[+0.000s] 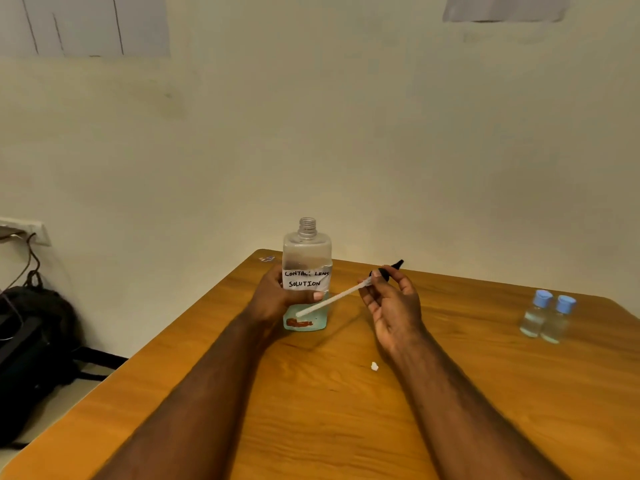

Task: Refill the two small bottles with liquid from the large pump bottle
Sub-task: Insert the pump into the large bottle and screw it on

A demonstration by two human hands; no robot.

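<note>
Over on the left, a black bag point(31, 341) slumped on the floor beneath a wall socket point(24, 230), well apart from the action. Up on the wooden table point(311, 427), our left hand point(277, 296) was wrapped round the large bottle point(307, 258), fingers curled over its white hand-lettered label, holding it upright near the far edge. It was clear plastic with square shoulders and a bare, open threaded neck, and only a shallow pool of pale blue-green liquid sat at the bottom. And there was the pump point(388, 270), out of the bottle! Our right hand point(391, 306) pinched it just below the black head, its thin white tube point(332, 301) slanting down across the bottle's front. So we judged this to be the opening-up step: big bottle uncapped, nothing poured yet. A small white scrap point(374, 366) lay on the glossy wood grain beside our right wrist. Far to the right stood the two small bottles point(546, 322), side by side and touching, clear with blue caps on; how full they were, we couldn't tell. Next, we reckoned, the pump wanted setting down and those caps wanted removing. Then came a slow, steep tip into narrow mouths, with so little liquid left.
</note>
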